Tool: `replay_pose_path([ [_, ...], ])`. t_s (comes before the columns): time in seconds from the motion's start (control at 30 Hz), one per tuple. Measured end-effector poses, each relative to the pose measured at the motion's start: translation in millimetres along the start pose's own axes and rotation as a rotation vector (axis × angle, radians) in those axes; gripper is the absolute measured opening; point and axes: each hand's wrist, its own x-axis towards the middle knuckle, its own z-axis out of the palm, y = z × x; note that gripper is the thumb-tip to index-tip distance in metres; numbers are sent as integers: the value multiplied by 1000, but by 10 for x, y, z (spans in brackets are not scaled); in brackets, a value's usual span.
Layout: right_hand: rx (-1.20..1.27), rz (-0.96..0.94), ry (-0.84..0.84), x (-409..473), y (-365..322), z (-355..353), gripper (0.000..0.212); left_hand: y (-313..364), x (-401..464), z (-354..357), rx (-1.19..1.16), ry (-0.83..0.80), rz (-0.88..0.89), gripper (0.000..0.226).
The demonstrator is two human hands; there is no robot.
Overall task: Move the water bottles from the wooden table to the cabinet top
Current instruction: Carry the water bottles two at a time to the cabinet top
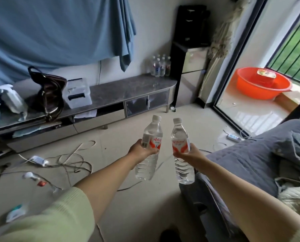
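My left hand point(142, 151) grips a clear water bottle point(150, 133) with a white cap and a red-and-white label around its middle. My right hand point(189, 154) grips a second, similar water bottle point(179, 135). Both bottles are held upright in the air over the floor, side by side and apart. Ahead stands the long low cabinet with a dark grey top point(128, 88). Several more water bottles point(160, 66) stand in a cluster at the far right end of that top. The wooden table is not in view.
A brown bag point(48, 91), a clear plastic box point(77, 93) and a spray bottle point(11, 98) crowd the cabinet's left part. Cables and a power strip point(40, 160) lie on the floor. A grey-covered bed point(261, 163) is at right; an orange basin point(262, 84) sits by the balcony door.
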Motion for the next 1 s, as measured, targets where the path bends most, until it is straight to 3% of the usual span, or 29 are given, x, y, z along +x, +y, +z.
replay_pose_path([
  [0.1, -13, 36, -18, 420, -22, -245, 46, 147, 406, 104, 30, -22, -7, 43],
  [0.27, -17, 40, -24, 1130, -127, -734, 43, 518, 1104, 191, -7, 19, -45, 29],
  [0.5, 7, 49, -33, 2063, -392, -1098, 49, 873, 1934, 102, -58, 51, -73, 47],
  [0.9, 96, 63, 18, 4058, -1170, -1101, 42, 1378, 3985, -875, -31, -10, -63, 51],
  [1.0, 145, 46, 51, 4522, -1429, -1142, 31, 1589, 4555, -1209, -34, -28, -62, 53],
])
